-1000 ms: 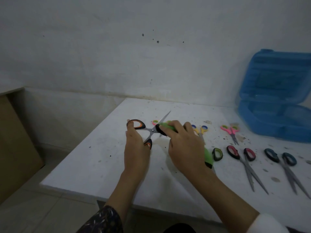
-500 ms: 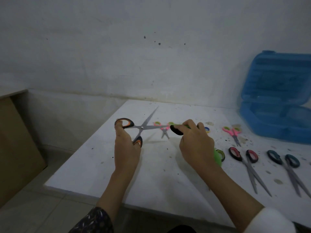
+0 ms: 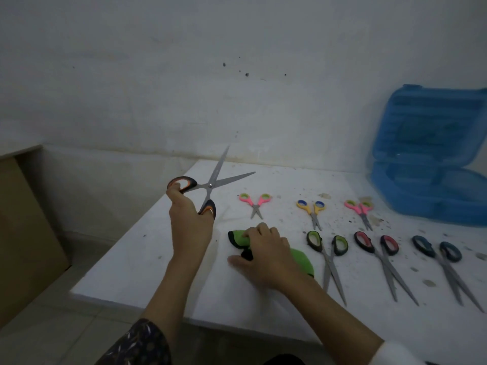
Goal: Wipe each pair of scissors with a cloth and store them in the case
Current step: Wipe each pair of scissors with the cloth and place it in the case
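My right hand [image 3: 266, 256] has come down off the blade onto the counter [image 3: 147, 259], its fingers curled over the bunched green cloth [image 3: 300, 259] and the thumb lying flat beside it. My left hand [image 3: 189, 222] has lifted, thumb and a finger through the loops of the orange-handled scissors [image 3: 210, 185]. The blades are spread wider now, pointing up and away from me, clear of the counter.

For the wipe, I reckon I should gather the cloth into a thick pad, bring it back up and draw it from pivot to tip along each blade. The pad goes on the flat, never across the edge. My left wrist stays firm so the blades can't snap shut on my fingers.

Just right of my right hand lies the green-handled pair [image 3: 328, 248]. Beyond my fingers is the small pink pair [image 3: 255, 204], and more pairs run off rightward. Far right, the blue case [image 3: 427, 164] stands open; I can't tell what's inside. I'd close the blades before carrying this pair over.
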